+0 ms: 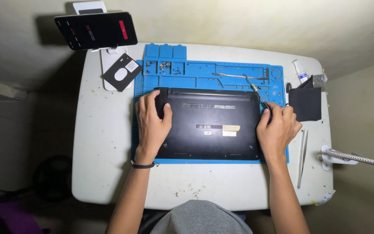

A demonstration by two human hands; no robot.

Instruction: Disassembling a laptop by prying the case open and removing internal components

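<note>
The laptop shows a matt black plastic underside, smooth and faintly sheened. Beneath it lies a blue mat — rubbery, moulded, dull. The worktop is off-white, smooth but speckled with crumbs. The tweezers are bare shiny metal — the black cloth looks soft and matt.

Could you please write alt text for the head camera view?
Left hand rests on an upturned black laptop on a blue repair mat; right hand holds a screwdriver at its right edge. Tweezers lie on the white table.
</note>
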